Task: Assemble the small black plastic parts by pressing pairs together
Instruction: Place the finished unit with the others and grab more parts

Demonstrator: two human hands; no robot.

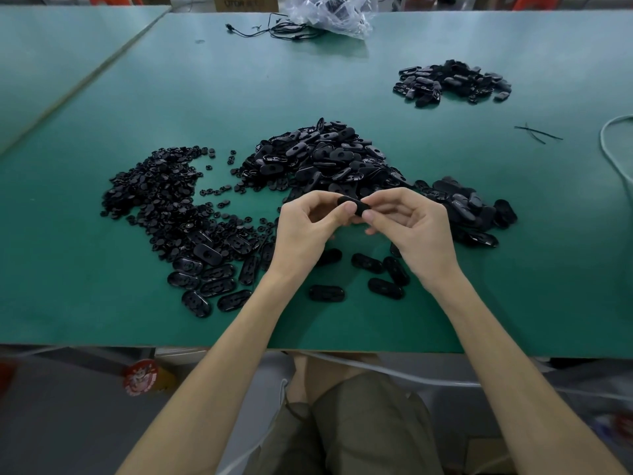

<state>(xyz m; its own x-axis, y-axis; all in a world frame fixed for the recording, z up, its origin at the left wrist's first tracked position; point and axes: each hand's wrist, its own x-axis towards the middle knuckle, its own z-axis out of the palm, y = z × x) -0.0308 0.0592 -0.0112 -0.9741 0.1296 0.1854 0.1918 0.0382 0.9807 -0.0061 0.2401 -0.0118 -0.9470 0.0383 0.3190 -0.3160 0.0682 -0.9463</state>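
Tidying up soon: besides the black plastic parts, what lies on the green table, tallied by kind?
Clear plastic bag: 1
Black cable tangle: 1
Cluster of thin black strips: 1
White cord: 1
Total: 4

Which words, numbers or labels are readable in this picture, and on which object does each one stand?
Brown cardboard box beyond the green table: dark print, roughly "UTOR", cut off and blurred; not certain.
Round red sticker below the table's near edge: print too blurred to read.
Small black plastic parts: no legible marking.
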